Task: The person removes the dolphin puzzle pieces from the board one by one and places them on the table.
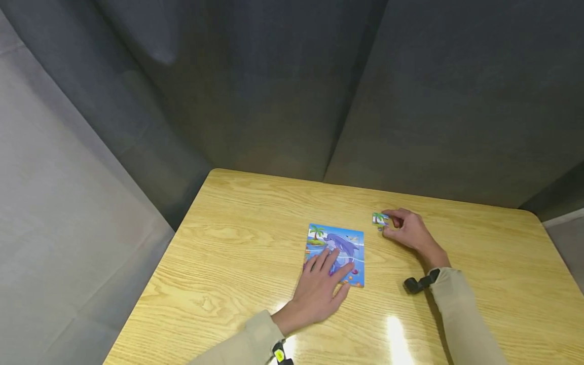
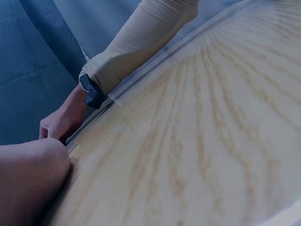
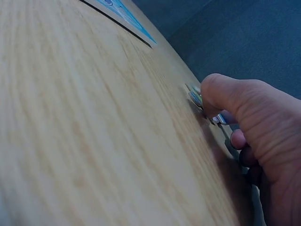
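Wood table (image 1: 228, 263), grey curtains behind | my left hand (image 1: 321, 286) flat, fingers spread on puzzle (image 1: 337, 253) | my right hand (image 1: 408, 230) pinches piece (image 1: 379, 220), just right of puzzle, at its fingertips.

— Where does the puzzle board (image 1: 337, 248) lie?

— Flat on the table (image 1: 228, 253), about the middle, a little toward the near edge. The left hand (image 1: 321, 289) rests on its near half, fingers spread over it.

— And to the right of it?

— The right hand (image 1: 408, 230), apart from the board and slightly farther back. A small puzzle piece (image 1: 380, 219) sits at its fingertips, on the side toward the board — between hand and board.

— What is behind the table?

— A curtain (image 1: 296, 86), hanging along the far edge and down the left side.
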`<state>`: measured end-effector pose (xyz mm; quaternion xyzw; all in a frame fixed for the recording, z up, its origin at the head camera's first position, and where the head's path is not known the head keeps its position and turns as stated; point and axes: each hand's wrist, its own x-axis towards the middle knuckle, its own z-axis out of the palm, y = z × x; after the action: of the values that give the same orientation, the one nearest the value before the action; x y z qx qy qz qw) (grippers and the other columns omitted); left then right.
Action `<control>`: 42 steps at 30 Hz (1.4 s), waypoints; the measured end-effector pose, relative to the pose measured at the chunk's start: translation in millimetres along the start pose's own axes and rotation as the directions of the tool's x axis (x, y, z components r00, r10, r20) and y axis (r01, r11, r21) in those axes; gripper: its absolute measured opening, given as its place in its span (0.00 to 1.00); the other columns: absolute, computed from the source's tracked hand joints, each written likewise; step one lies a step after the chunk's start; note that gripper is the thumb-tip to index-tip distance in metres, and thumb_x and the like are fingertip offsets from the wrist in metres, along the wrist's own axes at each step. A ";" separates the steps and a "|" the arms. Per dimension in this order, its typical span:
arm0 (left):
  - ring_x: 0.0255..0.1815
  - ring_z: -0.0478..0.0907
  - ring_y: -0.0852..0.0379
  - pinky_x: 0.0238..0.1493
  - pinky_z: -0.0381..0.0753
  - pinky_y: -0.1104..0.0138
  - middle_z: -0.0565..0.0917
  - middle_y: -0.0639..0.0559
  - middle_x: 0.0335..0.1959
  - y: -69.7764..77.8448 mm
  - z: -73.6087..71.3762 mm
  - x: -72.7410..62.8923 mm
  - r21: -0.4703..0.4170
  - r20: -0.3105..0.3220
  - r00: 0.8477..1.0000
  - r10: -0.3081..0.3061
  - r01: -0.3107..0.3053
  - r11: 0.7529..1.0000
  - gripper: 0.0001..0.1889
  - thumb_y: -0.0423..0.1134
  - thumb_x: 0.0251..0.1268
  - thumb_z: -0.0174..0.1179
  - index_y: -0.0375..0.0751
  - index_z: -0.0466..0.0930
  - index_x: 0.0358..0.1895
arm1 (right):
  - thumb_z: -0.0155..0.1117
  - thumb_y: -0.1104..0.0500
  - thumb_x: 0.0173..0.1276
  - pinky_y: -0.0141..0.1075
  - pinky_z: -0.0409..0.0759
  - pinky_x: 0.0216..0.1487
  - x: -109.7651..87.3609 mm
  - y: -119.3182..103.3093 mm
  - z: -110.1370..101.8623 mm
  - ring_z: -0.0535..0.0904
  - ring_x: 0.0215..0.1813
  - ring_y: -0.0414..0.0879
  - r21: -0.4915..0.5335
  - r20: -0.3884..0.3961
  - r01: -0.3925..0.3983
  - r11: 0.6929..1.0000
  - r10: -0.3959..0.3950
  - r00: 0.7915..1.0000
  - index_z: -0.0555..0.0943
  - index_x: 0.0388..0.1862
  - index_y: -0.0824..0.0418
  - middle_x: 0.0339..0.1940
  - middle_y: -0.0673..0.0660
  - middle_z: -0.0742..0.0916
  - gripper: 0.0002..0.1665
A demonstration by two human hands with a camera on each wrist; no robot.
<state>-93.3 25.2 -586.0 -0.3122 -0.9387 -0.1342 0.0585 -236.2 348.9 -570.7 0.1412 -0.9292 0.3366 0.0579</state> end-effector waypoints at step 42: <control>0.86 0.47 0.44 0.78 0.56 0.45 0.54 0.48 0.85 1.4 1.4 -0.3 -0.031 0.014 1.000 0.002 -0.002 1.000 0.27 0.59 0.85 0.33 0.69 0.60 0.81 | 0.72 0.63 0.62 0.33 0.65 0.31 -3.3 -0.7 0.5 0.68 0.26 0.41 0.039 0.002 -0.092 0.995 0.092 0.996 0.84 0.56 0.64 0.28 0.57 0.79 0.21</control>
<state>-92.3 26.5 -587.1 -0.3148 -0.9366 -0.1466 0.0474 -232.8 348.8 -571.3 0.0994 -0.9281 0.3568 0.0395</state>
